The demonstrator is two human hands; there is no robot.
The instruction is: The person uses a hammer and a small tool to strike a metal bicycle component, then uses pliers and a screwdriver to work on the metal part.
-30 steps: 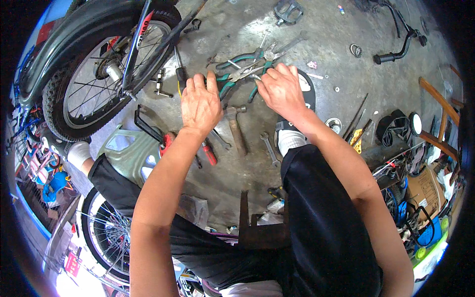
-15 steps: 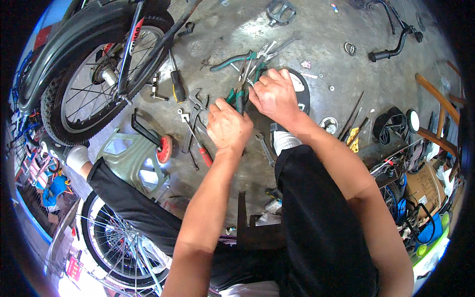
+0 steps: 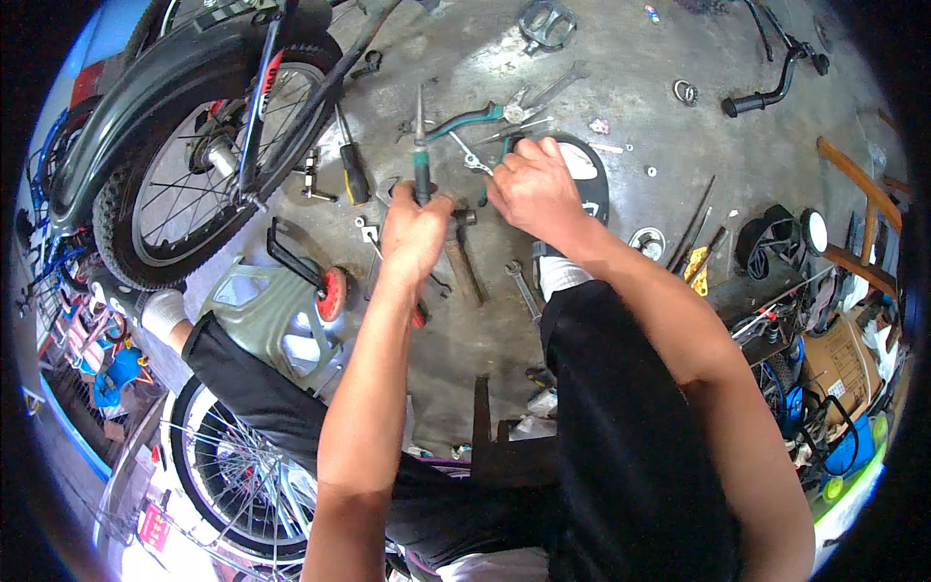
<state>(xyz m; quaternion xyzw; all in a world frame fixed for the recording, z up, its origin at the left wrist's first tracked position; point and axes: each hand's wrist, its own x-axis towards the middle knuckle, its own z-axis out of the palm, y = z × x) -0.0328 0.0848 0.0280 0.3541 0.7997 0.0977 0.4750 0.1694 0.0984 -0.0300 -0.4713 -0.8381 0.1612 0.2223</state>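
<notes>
My left hand [image 3: 415, 231] is closed around the handle of long-nose pliers [image 3: 421, 155]. They have a green-and-black grip, and the tapered metal tip points away from me. My right hand [image 3: 535, 189] has its fingers curled against one end of a slim silver wrench [image 3: 472, 161]; its grip is partly hidden. Past the hands, other green-handled pliers [image 3: 467, 118] lie on the floor near an adjustable wrench [image 3: 553, 85]. Just right of my left hand lies a hammer [image 3: 464, 270] with a wooden handle. A combination wrench [image 3: 524, 289] lies nearer to me.
A bicycle wheel [image 3: 160, 209] with a black mudguard stands at the left. Beside it are a screwdriver [image 3: 353, 173] and a grey-green plastic stool [image 3: 228, 296]. A pedal [image 3: 546, 27] lies far ahead, handlebars [image 3: 776, 92] far right. A cardboard box [image 3: 842, 361] sits at the right.
My left hand has moved left, away from my right hand, with the pliers now pointing straight ahead. The hammer has come into sight. My right hand has barely moved.
</notes>
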